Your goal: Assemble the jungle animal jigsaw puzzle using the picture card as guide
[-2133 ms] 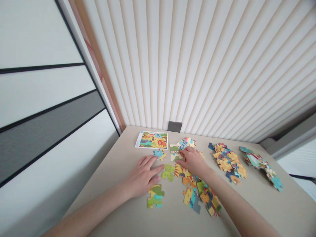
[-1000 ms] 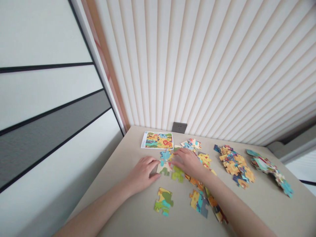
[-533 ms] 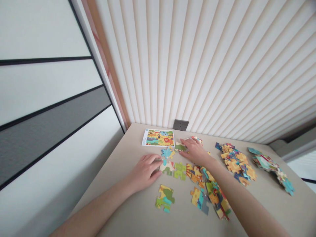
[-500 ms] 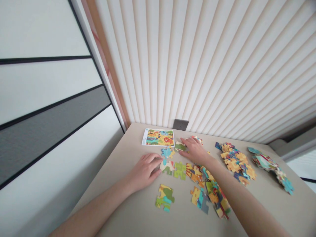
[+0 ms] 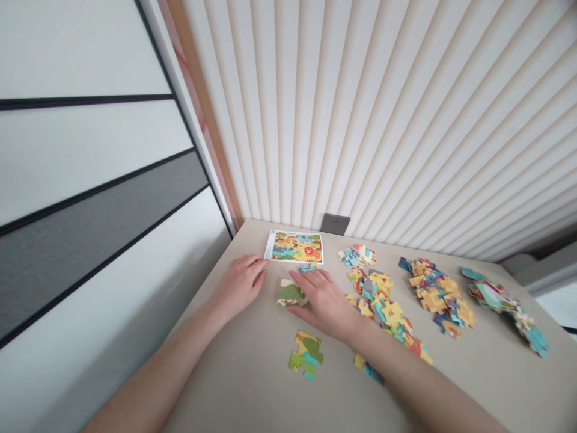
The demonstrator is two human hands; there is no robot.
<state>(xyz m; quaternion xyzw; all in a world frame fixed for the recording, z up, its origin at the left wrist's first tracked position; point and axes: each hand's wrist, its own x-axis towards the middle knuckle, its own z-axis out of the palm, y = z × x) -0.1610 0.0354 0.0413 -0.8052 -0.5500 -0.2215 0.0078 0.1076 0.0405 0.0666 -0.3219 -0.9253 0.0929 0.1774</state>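
Note:
My right hand lies low over the table, its thumb and fingers closed at the edge of a green and white puzzle piece. Under the fingers, a blue puzzle piece shows only in part. My left hand rests near the lower left corner of a picture card with printed animals; its fingers are stretched out and no puzzle piece shows in them. Closer to me is a joined-looking yellow and green puzzle section. The right hand and forearm hide part of the tabletop.
Right of my right hand, a long heap of mixed puzzle pieces runs toward my forearm. Behind it are pale blue pieces. Two more piles, a yellow one and a teal and red one, lie farther right. A dark socket sits at the ribbed wall.
My right hand has brought the green and white piece left and toward me. My left hand has moved up and left to the card, away from the pieces it was touching.

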